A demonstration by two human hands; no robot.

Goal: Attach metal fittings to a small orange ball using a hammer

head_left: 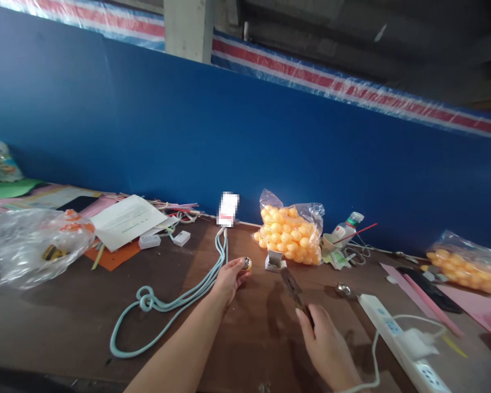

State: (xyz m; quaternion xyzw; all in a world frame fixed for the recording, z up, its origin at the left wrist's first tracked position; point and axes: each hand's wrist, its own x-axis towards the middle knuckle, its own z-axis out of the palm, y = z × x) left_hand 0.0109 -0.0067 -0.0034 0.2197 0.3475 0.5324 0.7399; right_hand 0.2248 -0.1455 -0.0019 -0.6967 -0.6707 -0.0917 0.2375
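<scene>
My left hand (229,278) is closed, its fingertips pinching a small shiny round ball (248,264), silver with a gold tint. Gripped in my right hand (325,338) is a dark flat-bladed tool (291,285), apparently a knife, with its blade pointing up and away. A small white box (274,262) with a raised lid stands just beyond the blade tip. Between the tool and the power strip (405,344) lies a shiny metal piece (342,289), its exact shape blurred.
A bag of orange balls (288,234) sits behind the box, and another bag (466,265) lies far right. A light-blue cord (167,305) loops left of my arm. Papers (126,221) and a clear plastic bag (36,248) cover the left side. A blue partition (188,125) closes the back.
</scene>
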